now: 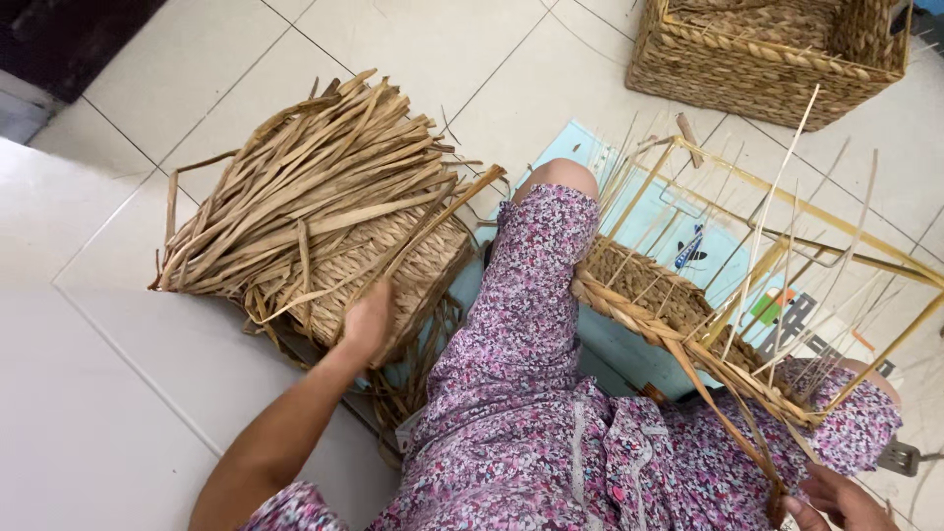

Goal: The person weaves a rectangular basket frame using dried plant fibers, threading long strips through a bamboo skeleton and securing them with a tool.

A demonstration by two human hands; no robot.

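My left hand (369, 320) reaches out to the left and rests on a pile of dried flat straw strips (315, 187) lying over a woven basket (393, 261); the fingers curl around a strip at the pile's near edge. My right hand (836, 500) sits at the bottom right and pinches the ends of straw strips (728, 413) that run up to a half-woven basket (649, 290). That basket is built on a yellow metal frame (787, 211) with thin upright stakes, and leans against my knee.
A finished woven basket (767, 49) stands at the top right on the white tiled floor (197, 59). A light blue mat (590, 147) with pictures lies under the frame. My legs in a purple flowered garment (531, 393) fill the middle.
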